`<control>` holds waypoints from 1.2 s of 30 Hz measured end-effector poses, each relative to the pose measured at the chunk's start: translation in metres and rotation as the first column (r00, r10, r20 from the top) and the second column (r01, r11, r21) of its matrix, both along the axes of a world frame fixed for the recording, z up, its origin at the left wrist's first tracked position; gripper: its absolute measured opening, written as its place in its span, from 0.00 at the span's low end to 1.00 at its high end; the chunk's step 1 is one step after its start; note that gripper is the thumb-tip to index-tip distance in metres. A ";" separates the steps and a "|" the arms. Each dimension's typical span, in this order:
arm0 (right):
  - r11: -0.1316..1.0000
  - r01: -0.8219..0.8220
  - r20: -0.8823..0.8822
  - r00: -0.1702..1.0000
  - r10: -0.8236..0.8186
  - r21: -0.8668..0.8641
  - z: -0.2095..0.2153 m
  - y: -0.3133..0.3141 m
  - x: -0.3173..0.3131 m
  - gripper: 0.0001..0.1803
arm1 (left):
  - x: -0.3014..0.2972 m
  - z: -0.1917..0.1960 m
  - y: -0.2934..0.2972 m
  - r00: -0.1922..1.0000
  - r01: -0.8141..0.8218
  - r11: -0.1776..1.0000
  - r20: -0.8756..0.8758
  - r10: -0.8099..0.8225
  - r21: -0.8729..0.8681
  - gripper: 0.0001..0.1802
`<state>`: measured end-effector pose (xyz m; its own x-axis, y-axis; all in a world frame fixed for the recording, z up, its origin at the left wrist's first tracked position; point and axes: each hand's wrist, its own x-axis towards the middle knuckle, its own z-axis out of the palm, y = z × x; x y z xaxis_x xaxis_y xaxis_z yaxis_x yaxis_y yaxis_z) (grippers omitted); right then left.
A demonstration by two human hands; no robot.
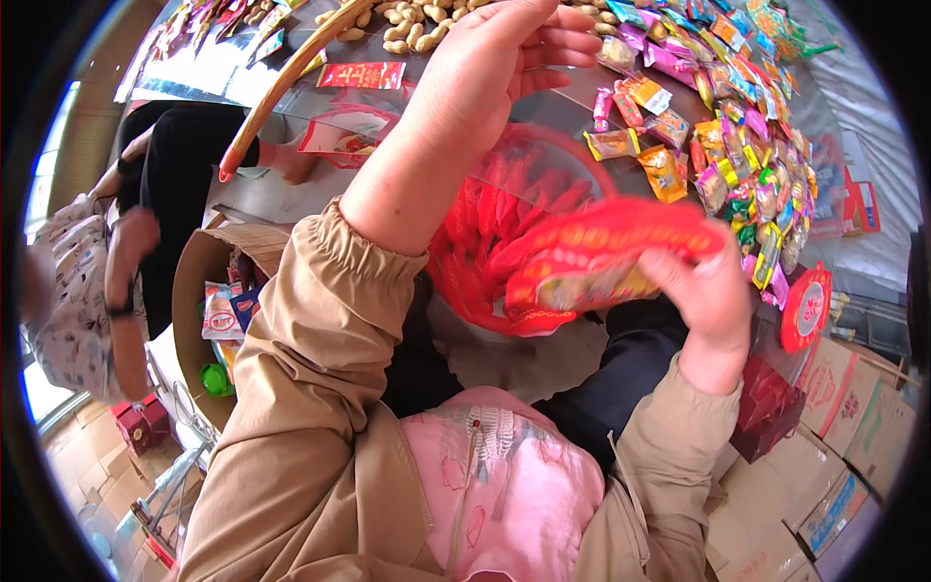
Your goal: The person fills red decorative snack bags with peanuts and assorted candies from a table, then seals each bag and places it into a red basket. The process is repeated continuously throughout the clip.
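Observation:
My right hand (700, 299) grips the edge of a red bag (626, 254) with gold print and a clear window, blurred by motion. Yellowish contents show through the window. My left hand (533, 48) is raised over the table beside the peanuts (412, 27), its fingers stretched to the right and nothing seen in them. Between my arms, over my lap, several red packets (475, 218) lie in a red-rimmed, see-through holder (590, 165). To the right on the table spreads a pile of wrapped candies (727, 97).
A person (92, 276) sits at the left. Near them stands an open cardboard box (199, 276) with packages inside. A curved wooden handle (281, 97) crosses the table's left side. Flattened cartons (786, 485) and a dark red box (766, 407) are at the lower right.

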<state>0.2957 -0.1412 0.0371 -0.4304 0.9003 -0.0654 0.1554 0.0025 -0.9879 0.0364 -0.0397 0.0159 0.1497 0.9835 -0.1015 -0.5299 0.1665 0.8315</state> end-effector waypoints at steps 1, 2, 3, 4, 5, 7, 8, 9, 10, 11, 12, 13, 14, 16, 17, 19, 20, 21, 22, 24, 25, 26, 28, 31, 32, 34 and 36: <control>0.999 -0.014 0.105 0.994 0.019 -0.044 0.002 -0.015 0.004 0.11 | 0.001 0.003 0.000 1.000 -0.001 1.000 0.007 0.001 0.005 0.23; 1.000 0.008 0.107 0.994 -0.008 0.001 -0.011 -0.030 0.005 0.10 | -0.002 0.004 0.000 1.000 0.003 1.000 0.013 -0.003 0.005 0.23; 0.996 0.084 0.119 0.989 -0.082 -0.005 -0.025 -0.049 0.010 0.11 | -0.001 0.004 0.000 1.000 0.011 1.000 0.026 -0.011 0.019 0.23; 0.985 0.158 0.182 0.969 -0.168 0.065 -0.037 -0.066 0.014 0.11 | 0.000 0.002 0.001 0.999 0.017 0.999 0.035 -0.018 0.032 0.23; 0.955 0.293 0.207 0.932 -0.298 0.052 -0.050 -0.083 0.014 0.12 | -0.002 0.001 0.001 0.999 0.017 0.999 0.036 -0.019 0.045 0.23; 0.830 0.548 0.233 0.798 -0.556 0.103 -0.079 -0.112 0.018 0.13 | 0.003 -0.002 0.003 0.997 0.035 0.999 0.067 -0.037 0.030 0.23; 0.786 0.595 0.260 0.743 -0.617 0.164 -0.096 -0.119 0.022 0.13 | 0.004 -0.003 0.003 0.996 0.040 0.999 0.079 -0.042 0.020 0.23; 0.739 0.634 0.282 0.683 -0.674 0.229 -0.112 -0.123 0.026 0.13 | 0.003 -0.004 0.002 0.996 0.039 0.999 0.083 -0.040 0.014 0.23; 0.720 0.640 0.309 0.651 -0.693 0.267 -0.124 -0.123 0.029 0.13 | 0.003 -0.006 0.002 0.995 0.042 0.999 0.093 -0.043 0.008 0.22; 0.695 0.691 0.301 0.632 -0.714 0.199 -0.137 -0.121 0.030 0.13 | 0.003 -0.006 0.002 0.994 0.044 0.999 0.101 -0.044 0.004 0.22; 0.674 0.702 0.301 0.607 -0.735 0.232 -0.147 -0.117 0.030 0.14 | 0.002 -0.005 0.002 0.989 0.056 0.998 0.137 -0.054 -0.012 0.22; 0.655 0.710 0.298 0.586 -0.754 0.260 -0.156 -0.110 0.026 0.14 | 0.003 -0.006 0.003 0.989 0.061 0.998 0.138 -0.059 -0.008 0.22; 0.625 0.728 0.287 0.558 -0.779 0.282 -0.168 -0.106 0.022 0.14 | 0.003 -0.005 0.003 0.988 0.064 0.998 0.138 -0.063 -0.002 0.23; 0.580 0.758 0.252 0.523 -0.814 0.300 -0.183 -0.097 0.004 0.15 | 0.001 -0.001 0.003 0.989 0.066 0.998 0.135 -0.068 0.017 0.23; 0.586 0.763 0.241 0.535 -0.809 0.273 -0.199 -0.095 -0.001 0.16 | -0.001 0.001 0.003 0.988 0.060 0.998 0.142 -0.062 0.019 0.24; 0.617 0.783 0.216 0.591 -0.778 0.082 -0.231 -0.095 -0.010 0.19 | -0.004 0.001 0.004 0.986 0.049 0.999 0.156 -0.052 0.022 0.24; 0.633 0.772 0.127 0.635 -0.762 -0.060 -0.234 -0.093 -0.017 0.21 | -0.005 0.000 0.005 0.984 0.048 0.999 0.172 -0.051 0.026 0.24; 0.539 0.798 0.049 0.570 -0.820 -0.268 -0.245 -0.092 -0.022 0.24 | -0.005 0.000 0.005 0.984 0.045 0.999 0.170 -0.046 0.014 0.24; 0.553 0.788 0.098 0.594 -0.799 -0.270 -0.243 -0.092 -0.022 0.26 | -0.006 0.000 0.006 0.985 0.040 0.999 0.169 -0.040 0.005 0.24; 0.601 0.760 0.174 0.645 -0.744 -0.245 -0.247 -0.089 -0.015 0.27 | -0.005 0.000 0.006 0.986 0.034 0.999 0.163 -0.033 -0.003 0.23; 0.637 0.740 0.202 0.672 -0.712 -0.217 -0.257 -0.087 -0.006 0.28 | -0.004 0.000 0.006 0.987 0.032 0.999 0.160 -0.032 0.001 0.23; 0.674 0.714 0.229 0.700 -0.677 -0.191 -0.264 -0.085 0.000 0.28 | -0.005 0.001 0.006 0.988 0.026 1.000 0.155 -0.027 0.005 0.24; 0.717 0.697 0.250 0.698 -0.671 -0.023 -0.276 -0.084 0.006 0.26 | -0.002 0.001 0.006 0.987 0.030 0.999 0.160 -0.027 -0.022 0.24; 0.784 0.621 0.294 0.749 -0.594 0.002 -0.251 -0.075 -0.011 0.25 | 0.010 -0.011 0.012 0.993 -0.087 0.992 0.084 0.079 0.093 0.24; 0.771 0.636 0.385 0.717 -0.581 -0.022 -0.243 -0.075 -0.013 0.23 | 0.010 -0.006 0.007 0.998 -0.006 0.990 0.068 -0.004 0.144 0.22; 0.714 0.700 0.564 0.593 -0.574 -0.010 -0.259 -0.072 0.004 0.23 | 0.027 0.009 -0.004 0.999 -0.031 0.992 0.038 0.027 0.126 0.21; 0.690 0.722 0.310 0.667 -0.678 -0.043 -0.315 -0.075 0.039 0.22 | 0.036 0.016 -0.010 0.997 -0.026 0.995 0.075 0.019 0.096 0.18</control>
